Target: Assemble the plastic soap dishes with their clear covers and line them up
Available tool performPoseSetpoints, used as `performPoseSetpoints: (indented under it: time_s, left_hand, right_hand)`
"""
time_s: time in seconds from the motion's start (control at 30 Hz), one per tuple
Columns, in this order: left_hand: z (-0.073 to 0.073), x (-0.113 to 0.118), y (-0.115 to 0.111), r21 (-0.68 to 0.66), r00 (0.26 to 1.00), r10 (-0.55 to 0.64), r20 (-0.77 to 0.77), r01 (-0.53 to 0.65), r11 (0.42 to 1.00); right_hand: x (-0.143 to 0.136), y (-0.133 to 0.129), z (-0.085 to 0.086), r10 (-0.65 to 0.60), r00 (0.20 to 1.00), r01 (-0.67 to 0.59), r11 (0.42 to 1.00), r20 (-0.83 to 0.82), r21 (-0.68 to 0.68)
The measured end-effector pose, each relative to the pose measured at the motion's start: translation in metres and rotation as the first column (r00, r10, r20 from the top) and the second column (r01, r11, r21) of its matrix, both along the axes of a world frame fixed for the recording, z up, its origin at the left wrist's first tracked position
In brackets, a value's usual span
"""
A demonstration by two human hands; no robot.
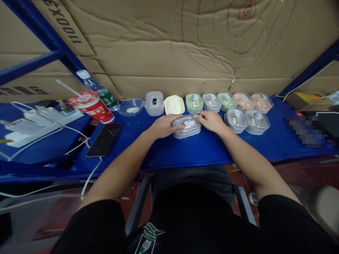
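Observation:
A grey lidded plastic container with a clear cover and a round label rests on the blue table in front of me. My left hand wraps its left side, thumb along the front of the cover. Around its right rear corner curl the fingers of my right hand. Just behind it sit a cream tray and an open grey container with a dark slot. A loose clear lid lies farther left.
Several lidded containers in green, grey and peach stand right. Left are a phone, a red cup with straw, a water bottle and a power strip with cables. Cardboard backs the table.

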State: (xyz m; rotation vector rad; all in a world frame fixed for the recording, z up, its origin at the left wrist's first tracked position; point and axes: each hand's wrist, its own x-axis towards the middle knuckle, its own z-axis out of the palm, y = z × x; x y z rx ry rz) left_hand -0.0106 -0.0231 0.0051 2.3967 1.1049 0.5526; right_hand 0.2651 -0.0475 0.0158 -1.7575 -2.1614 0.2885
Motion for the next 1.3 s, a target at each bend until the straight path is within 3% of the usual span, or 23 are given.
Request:
performPoseSetpoints:
  time_s: [0.2,0.4,0.47,0.53,0.63,0.7,0.87,1.0,1.07,1.3]
  left_hand:
    - [0.002,-0.006,0.003,0.045,0.998,-0.057,-0.015,0.058,0.997]
    - [0.001,-0.003,0.000,-0.085,0.999,-0.005,-0.052,0.001,0.996]
    - [-0.003,0.001,-0.002,-0.083,1.000,-0.012,-0.020,0.011,0.996]
    - [-0.005,0.005,-0.003,-0.055,0.999,-0.041,0.002,0.041,0.998]
    - [-0.003,0.005,-0.004,-0.028,0.995,-0.104,0.011,0.104,0.994]
    - [0.001,0.001,-0.004,-0.019,0.994,-0.106,-0.017,0.106,0.994]
    - [0.009,-0.015,0.004,0.061,0.992,0.082,-0.100,-0.076,0.995]
    - [0.007,-0.020,0.012,0.147,0.970,0.230,-0.075,-0.217,0.965]
    - [0.003,-0.020,0.015,0.194,0.963,0.264,-0.047,-0.250,0.949]
    - [-0.005,-0.018,0.016,0.240,0.955,0.294,-0.039,-0.277,0.931]
  right_hand:
    - [0.004,0.000,0.002,-0.093,0.996,0.092,0.993,0.003,0.073]
    - [0.012,-0.001,0.007,-0.163,0.985,0.171,0.960,-0.054,0.221]
    - [0.008,-0.007,0.011,-0.102,0.991,0.127,0.936,-0.092,0.328]
    - [-0.001,-0.015,0.014,0.075,0.994,-0.039,0.919,-0.076,0.393]
    - [-0.020,-0.027,0.012,0.407,0.913,-0.395,0.861,0.031,0.320]
    - [-0.028,-0.032,0.008,0.516,0.852,-0.522,0.825,0.088,0.216]
    - [-0.012,-0.030,0.009,0.509,0.858,-0.513,0.847,0.065,0.137]
    - [0.004,-0.027,0.018,0.369,0.928,-0.372,0.899,0.055,0.233]
    - [-0.002,-0.030,0.018,0.316,0.947,-0.318,0.893,0.061,0.317]
    - [-0.047,-0.036,-0.009,0.553,0.812,-0.482,0.815,-0.185,0.322]
